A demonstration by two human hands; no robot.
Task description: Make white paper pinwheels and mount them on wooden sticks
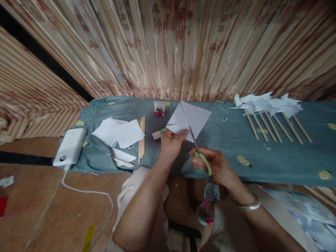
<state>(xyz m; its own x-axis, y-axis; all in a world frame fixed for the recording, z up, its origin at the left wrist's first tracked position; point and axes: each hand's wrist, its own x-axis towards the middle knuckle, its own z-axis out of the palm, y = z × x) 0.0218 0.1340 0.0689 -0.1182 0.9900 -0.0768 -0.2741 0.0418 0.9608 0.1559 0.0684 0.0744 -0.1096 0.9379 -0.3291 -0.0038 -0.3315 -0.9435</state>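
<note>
A white square of paper (197,113), turned cornerwise, is held over the table by my left hand (172,140), which pinches its lower left edge. Slits run in from some of its corners. My right hand (214,162) grips scissors with pale green handles (206,164), and their blades lie at the paper's near corner. Beyond my left hand stands a small open red box (159,111) with small dark metal pieces in it. A small card with a green mark (156,134) lies partly hidden beside my left hand.
Paper pinwheels (273,104) on wooden sticks lie in a row at right. At left are white paper sheets (128,133), bare wooden sticks (141,143), a knife-like tool (122,161) and a white power bank (70,146) with a cable. A pleated curtain (173,52) hangs behind the table.
</note>
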